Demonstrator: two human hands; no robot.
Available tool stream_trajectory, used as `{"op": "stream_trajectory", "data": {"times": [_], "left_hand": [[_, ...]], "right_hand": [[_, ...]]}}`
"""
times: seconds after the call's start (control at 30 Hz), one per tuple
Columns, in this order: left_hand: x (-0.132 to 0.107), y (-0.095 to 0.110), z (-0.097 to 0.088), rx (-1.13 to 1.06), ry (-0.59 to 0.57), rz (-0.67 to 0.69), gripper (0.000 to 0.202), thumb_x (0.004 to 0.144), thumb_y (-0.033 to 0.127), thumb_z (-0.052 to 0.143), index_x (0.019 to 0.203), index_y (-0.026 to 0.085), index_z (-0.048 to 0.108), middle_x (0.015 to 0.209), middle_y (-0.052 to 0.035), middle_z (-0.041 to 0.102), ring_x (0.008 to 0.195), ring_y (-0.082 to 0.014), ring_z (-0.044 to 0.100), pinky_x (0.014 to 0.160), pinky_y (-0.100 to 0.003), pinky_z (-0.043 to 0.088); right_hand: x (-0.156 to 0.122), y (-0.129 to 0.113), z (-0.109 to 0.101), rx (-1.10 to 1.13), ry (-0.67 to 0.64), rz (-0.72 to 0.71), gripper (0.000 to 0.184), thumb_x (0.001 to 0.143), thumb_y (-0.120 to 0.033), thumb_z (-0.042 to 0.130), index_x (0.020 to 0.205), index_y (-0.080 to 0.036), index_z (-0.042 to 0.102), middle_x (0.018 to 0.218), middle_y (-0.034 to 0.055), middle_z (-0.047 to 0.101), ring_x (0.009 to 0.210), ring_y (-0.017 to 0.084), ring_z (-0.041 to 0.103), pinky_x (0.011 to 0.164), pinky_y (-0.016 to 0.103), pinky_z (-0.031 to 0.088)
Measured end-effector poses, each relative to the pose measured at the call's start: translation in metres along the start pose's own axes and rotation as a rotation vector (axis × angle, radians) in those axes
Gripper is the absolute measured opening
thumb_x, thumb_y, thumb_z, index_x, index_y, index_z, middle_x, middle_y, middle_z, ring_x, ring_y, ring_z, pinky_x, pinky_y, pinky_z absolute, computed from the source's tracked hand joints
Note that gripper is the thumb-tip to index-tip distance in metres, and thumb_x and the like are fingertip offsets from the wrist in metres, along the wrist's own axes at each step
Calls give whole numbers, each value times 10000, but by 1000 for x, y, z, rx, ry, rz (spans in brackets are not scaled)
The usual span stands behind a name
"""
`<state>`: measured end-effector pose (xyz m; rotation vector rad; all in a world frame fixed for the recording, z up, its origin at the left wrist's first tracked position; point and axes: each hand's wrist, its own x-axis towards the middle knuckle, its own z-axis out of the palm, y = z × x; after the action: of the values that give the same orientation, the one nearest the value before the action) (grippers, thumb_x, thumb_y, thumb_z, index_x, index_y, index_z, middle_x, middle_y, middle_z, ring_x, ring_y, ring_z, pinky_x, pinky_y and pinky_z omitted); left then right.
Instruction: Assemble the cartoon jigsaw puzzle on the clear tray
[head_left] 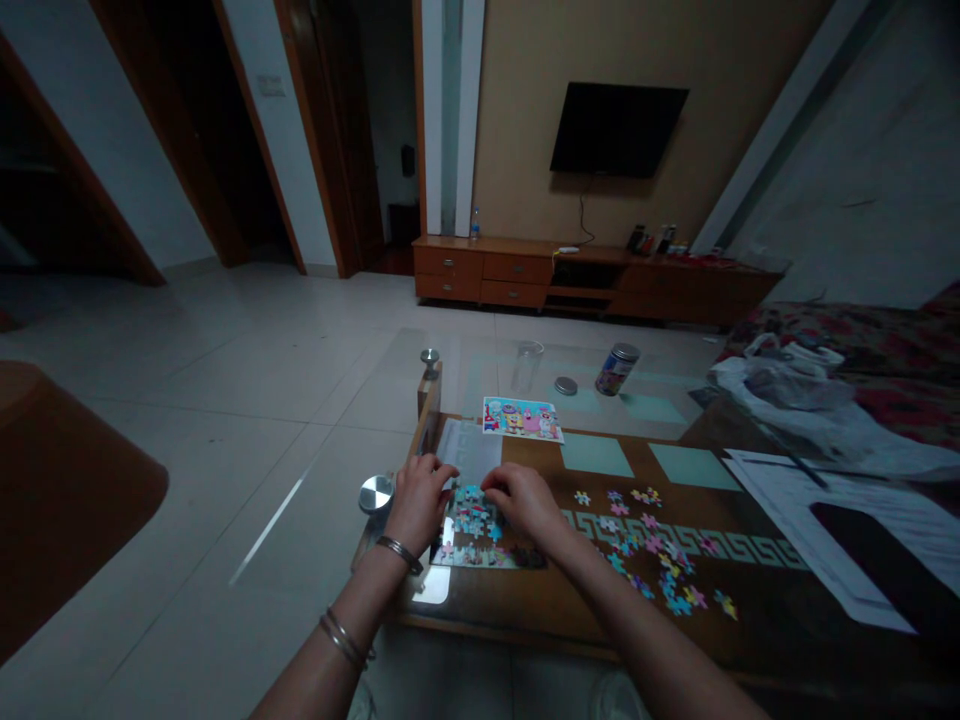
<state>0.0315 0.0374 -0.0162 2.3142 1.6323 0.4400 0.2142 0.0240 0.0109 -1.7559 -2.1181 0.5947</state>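
A partly assembled jigsaw puzzle (474,520) in blue and pink tones lies on the glass-topped table, with gaps among its pieces. My left hand (421,495) is at the puzzle's upper left edge, thumb and fingers bent together in a pinch. Facing it, my right hand (525,498) also pinches close to the upper right edge. Whatever sits between the fingertips of either hand is too small to make out. Loose puzzle pieces (675,560) are scattered to the right, partly hidden behind my right forearm. A cartoon picture card (523,419) lies beyond the hands.
Farther back on the glass stand a clear jar (527,366), a round lid (566,386) and a printed can (617,369). At right are papers (795,520), a dark phone-like slab (877,570) and a plastic bag (795,390). A metal table fitting (376,493) borders the left side.
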Motion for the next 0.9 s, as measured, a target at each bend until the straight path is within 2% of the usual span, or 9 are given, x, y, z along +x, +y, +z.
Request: {"op": "stream_trajectory", "data": {"times": [0.07, 0.13, 0.3, 0.47, 0.57, 0.7, 0.9], "left_hand": [[0, 1, 1, -10, -15, 46, 288, 829, 191, 567, 1094, 299, 600, 1080, -30, 551, 1080, -225, 441, 887, -364, 344], [-1, 2, 2, -3, -20, 55, 229, 824, 215, 583, 1040, 284, 616, 1067, -30, 550, 1070, -223, 446, 895, -364, 341], [-4, 5, 1, 33, 3, 15, 98, 815, 260, 609, 910, 235, 611, 1030, -34, 552, 1050, -230, 454, 867, -360, 347], [-5, 0, -2, 82, 48, -66, 178, 869, 358, 539, 825, 200, 609, 975, -56, 556, 1007, -240, 471, 854, -364, 354], [-3, -8, -1, 54, 61, -100, 140, 874, 242, 502, 924, 227, 632, 1001, -49, 560, 1017, -231, 470, 842, -353, 353], [0, -14, 4, -22, 8, -36, 363, 791, 96, 544, 1082, 297, 623, 1056, -26, 558, 1057, -219, 453, 860, -347, 337], [-1, -7, 6, -3, 2, -6, 230, 794, 111, 567, 943, 267, 645, 1026, -28, 555, 1053, -224, 446, 858, -359, 329]], "right_hand": [[0, 0, -1, -2, 2, -2, 193, 788, -136, 563, 844, -199, 737, 893, 60, 724, 864, 195, 636, 766, 277, 432], [-1, 0, -2, 1, 15, -1, 191, 784, -128, 568, 843, -193, 737, 888, 64, 724, 864, 196, 638, 769, 278, 434], [-1, 1, -4, 7, 20, 4, 176, 784, -133, 581, 834, -200, 736, 896, 63, 724, 867, 200, 640, 778, 285, 440], [-2, 0, -6, -1, 11, 4, 176, 795, -141, 581, 856, -190, 738, 895, 68, 725, 866, 204, 641, 778, 292, 443], [-2, 0, -7, 6, 11, -3, 177, 794, -136, 580, 852, -184, 741, 894, 73, 726, 862, 203, 641, 775, 290, 443], [-2, 3, -5, 22, 26, -16, 178, 785, -136, 579, 839, -184, 742, 892, 80, 724, 858, 205, 640, 767, 291, 441], [-2, 6, -1, 43, 41, -30, 178, 769, -136, 578, 820, -184, 741, 858, 87, 720, 827, 208, 638, 740, 298, 433]]}}
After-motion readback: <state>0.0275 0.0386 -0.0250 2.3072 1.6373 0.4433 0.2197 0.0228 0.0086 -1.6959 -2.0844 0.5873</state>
